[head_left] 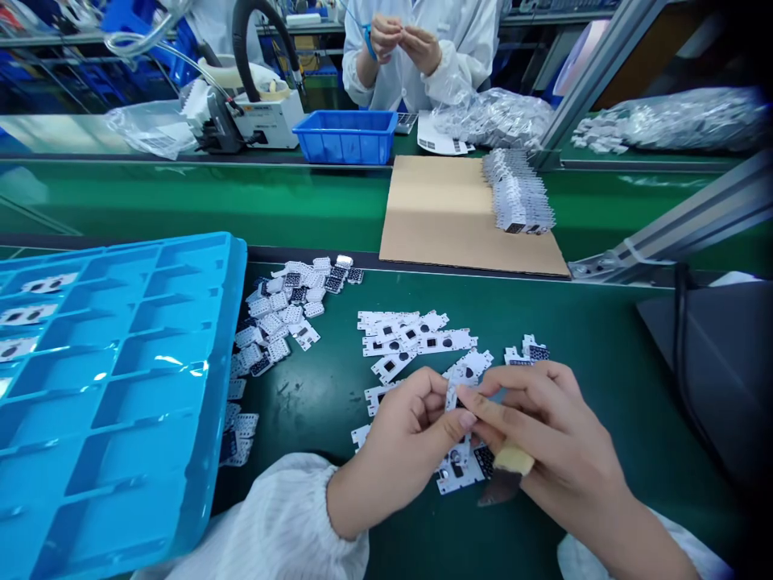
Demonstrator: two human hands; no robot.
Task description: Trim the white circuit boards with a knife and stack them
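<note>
A small white circuit board (452, 396) is pinched at its left edge by the thumb and fingers of my left hand (402, 443). My right hand (559, 431) is closed, its thumb and forefinger pressed to the same board from the right. Tucked under the right fingers is a short dark blade (502, 486) with a yellow wrapped grip (514, 459); its tip points down and left. Beneath the hands lie more white boards (460, 471), partly hidden by the fingers. Loose board strips (398, 332) are spread just beyond.
A blue compartment tray (145, 354) with a few boards stands at the left. Small white and dark boards (283, 306) are piled beside it. Farther back are cardboard (438, 209) with stacked boards (519, 193) and a blue bin (347, 137). Across the bench a co-worker's hands (404, 40) meet.
</note>
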